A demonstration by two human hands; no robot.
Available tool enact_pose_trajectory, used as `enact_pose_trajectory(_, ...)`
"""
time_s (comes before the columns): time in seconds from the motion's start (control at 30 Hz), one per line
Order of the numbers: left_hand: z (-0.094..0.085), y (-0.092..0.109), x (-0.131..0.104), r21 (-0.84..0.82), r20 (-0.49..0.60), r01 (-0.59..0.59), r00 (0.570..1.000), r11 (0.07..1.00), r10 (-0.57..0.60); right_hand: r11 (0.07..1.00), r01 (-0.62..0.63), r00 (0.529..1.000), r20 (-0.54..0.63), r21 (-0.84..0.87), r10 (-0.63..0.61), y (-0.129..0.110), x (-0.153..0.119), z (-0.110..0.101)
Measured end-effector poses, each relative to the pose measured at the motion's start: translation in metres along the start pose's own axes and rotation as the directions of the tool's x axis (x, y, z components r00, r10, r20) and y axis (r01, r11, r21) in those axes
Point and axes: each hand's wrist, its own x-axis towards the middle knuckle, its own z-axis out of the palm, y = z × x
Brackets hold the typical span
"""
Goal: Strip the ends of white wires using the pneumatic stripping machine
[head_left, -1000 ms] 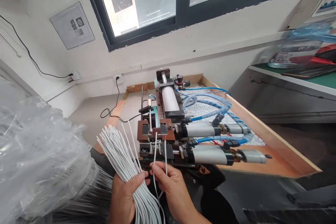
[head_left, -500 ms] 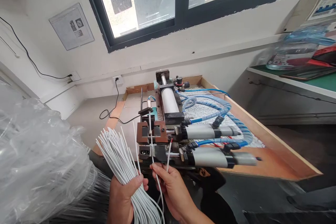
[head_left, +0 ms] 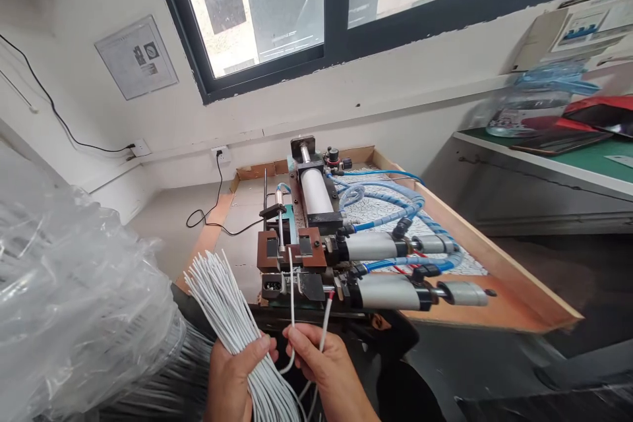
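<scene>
My left hand (head_left: 242, 369) is wrapped round a thick bundle of white cables (head_left: 227, 310), their ends fanned up and to the left. Between thumb and fingers, my right hand (head_left: 319, 359) pinches a single white cable (head_left: 292, 290), which points up to the front of a pneumatic machine (head_left: 291, 249). A second white cable with a red tip (head_left: 326, 316) also passes through my right hand, its tip just below the machine's rod. The machine's brown jaw blocks stand apart, with the upright cable's end between them.
A large clear plastic bag (head_left: 84, 303) fills the left side over more cables. Behind the cylinders, a wooden-edged tray (head_left: 534, 290) holds many white offcuts and blue hoses. A green shelf (head_left: 618, 148) with a bottle (head_left: 524, 109) is at right.
The brown jaw blocks have moved apart and the lower rod has shifted. The pinched cable's end is lower and free of the upper clamp. The red tip sits lower, and the view has shifted slightly.
</scene>
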Motion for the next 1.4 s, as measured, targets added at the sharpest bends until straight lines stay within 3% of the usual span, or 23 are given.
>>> enact_pose_trajectory(0.13,-0.002,0.003,-0.002,-0.005,-0.029,0.019,0.999,1.0,-0.019,0.998,-0.059,0.998,0.008,-0.03,0.059,0.006,-0.004,-0.006)
enact_pose_trajectory(0.3,-0.003,0.004,-0.002,0.002,-0.024,0.012,1.0,1.0,-0.012,0.993,-0.12,0.993,-0.003,0.009,0.12,-0.003,-0.005,-0.001)
enact_pose_trajectory(0.53,-0.001,0.007,-0.002,-0.028,-0.012,-0.02,1.0,0.999,0.019,0.995,-0.098,0.993,0.057,-0.011,0.099,-0.007,-0.004,0.002)
enact_pose_trajectory(0.67,-0.001,0.009,-0.003,-0.011,0.038,-0.043,0.998,0.999,0.044,0.982,0.046,0.982,0.19,-0.181,-0.011,0.005,-0.003,-0.001)
enact_pose_trajectory(0.8,0.0,0.011,-0.004,-0.009,0.06,-0.042,0.997,0.999,0.043,0.904,0.259,0.964,0.156,-0.341,-0.217,0.011,-0.004,-0.004)
enact_pose_trajectory(0.93,0.004,0.014,-0.006,-0.063,0.041,-0.013,0.999,0.998,0.016,0.96,0.214,0.977,0.038,-0.179,-0.21,0.006,-0.007,-0.002)
enact_pose_trajectory(1.1,0.007,0.016,-0.006,-0.072,0.01,0.008,1.0,0.997,-0.007,0.996,0.08,0.988,-0.139,0.043,-0.073,0.0,-0.003,0.002)
enact_pose_trajectory(1.27,0.008,0.015,-0.003,-0.054,-0.028,0.001,1.0,0.999,-0.003,0.989,-0.034,0.985,-0.163,0.143,0.057,-0.003,0.002,0.005)
enact_pose_trajectory(1.4,0.011,0.015,-0.003,-0.046,-0.061,-0.04,0.997,0.998,0.037,0.985,-0.039,0.992,-0.11,0.166,0.057,-0.007,0.004,0.006)
